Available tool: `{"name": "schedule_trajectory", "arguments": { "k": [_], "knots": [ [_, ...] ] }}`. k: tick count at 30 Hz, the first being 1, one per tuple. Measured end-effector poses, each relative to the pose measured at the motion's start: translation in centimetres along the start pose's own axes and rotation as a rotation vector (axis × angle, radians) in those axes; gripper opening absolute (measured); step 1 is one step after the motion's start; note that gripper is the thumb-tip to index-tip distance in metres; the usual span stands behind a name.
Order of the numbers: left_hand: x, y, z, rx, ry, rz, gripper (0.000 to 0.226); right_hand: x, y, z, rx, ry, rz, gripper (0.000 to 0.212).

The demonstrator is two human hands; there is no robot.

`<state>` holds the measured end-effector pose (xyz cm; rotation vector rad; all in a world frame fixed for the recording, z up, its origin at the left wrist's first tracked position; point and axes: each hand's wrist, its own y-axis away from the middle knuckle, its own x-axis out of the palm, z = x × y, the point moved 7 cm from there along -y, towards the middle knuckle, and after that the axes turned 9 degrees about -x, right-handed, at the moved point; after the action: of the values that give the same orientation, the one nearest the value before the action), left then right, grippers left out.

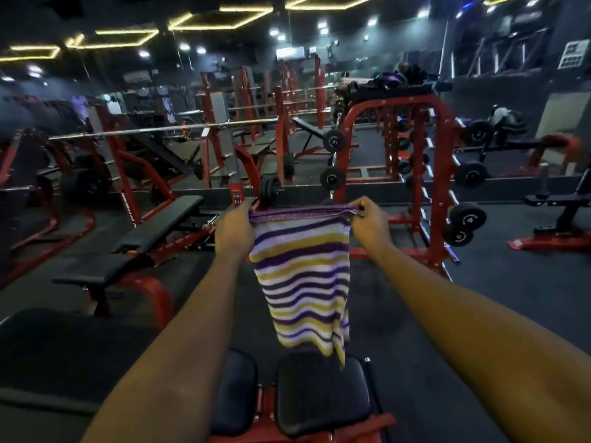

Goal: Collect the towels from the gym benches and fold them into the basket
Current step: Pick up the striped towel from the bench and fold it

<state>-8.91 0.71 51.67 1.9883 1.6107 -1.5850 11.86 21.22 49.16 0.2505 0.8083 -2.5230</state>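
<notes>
Fingers (361, 206) of our left hand (235, 230) and right hand (371, 225) pinch the striped towel (300, 282) taut, dangling above the bench (319, 394).

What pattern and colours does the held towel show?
The towel has horizontal purple, yellow and white stripes with a purple top edge, seen best in the head view.
</notes>
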Motion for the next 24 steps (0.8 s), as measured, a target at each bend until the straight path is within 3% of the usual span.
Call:
{"name": "schedule_trajectory", "arguments": {
  "k": [3, 6, 9, 12, 14, 16, 19, 24],
  "knots": [
    [3.0, -0.5, 0.9, -0.005, 0.071, 0.179, 0.028, 0.3, -0.9, -3.0, 0.049, 0.04, 0.016, 0.029],
    [6.6, 1.3, 2.5, 0.018, 0.028, 0.434, 0.031, 0.4, 0.2, -7.2, 0.175, 0.115, 0.083, 0.024],
    [10.4, 4.7, 4.3, -0.002, -0.033, 0.663, 0.02, 1.5, 3.2, -11.4, 0.324, 0.137, 0.227, 0.019],
    [14.3, 8.9, 6.9, -0.055, -0.039, 0.853, 0.012, 3.3, 7.3, -15.6, 0.411, 0.289, 0.472, 0.056],
    [17.1, 12.1, 8.8, -0.079, -0.05, 0.952, 0.015, 4.2, 10.9, -18.8, 0.494, 0.288, 0.587, 0.067],
    [20.1, 15.7, 10.7, -0.114, -0.058, 1.053, 0.013, 5.3, 14.8, -22.1, 0.579, 0.279, 0.686, 0.062],
    [23.7, 21.1, 13.5, -0.194, -0.064, 1.214, 0.012, 6.7, 20.1, -26.4, 0.731, 0.26, 0.771, 0.015],
    [27.5, 26.9, 16.5, -0.32, -0.079, 1.387, 0.009, 8.8, 24.8, -32.3, 0.796, 0.406, 0.911, 0.022]
  ]
}}
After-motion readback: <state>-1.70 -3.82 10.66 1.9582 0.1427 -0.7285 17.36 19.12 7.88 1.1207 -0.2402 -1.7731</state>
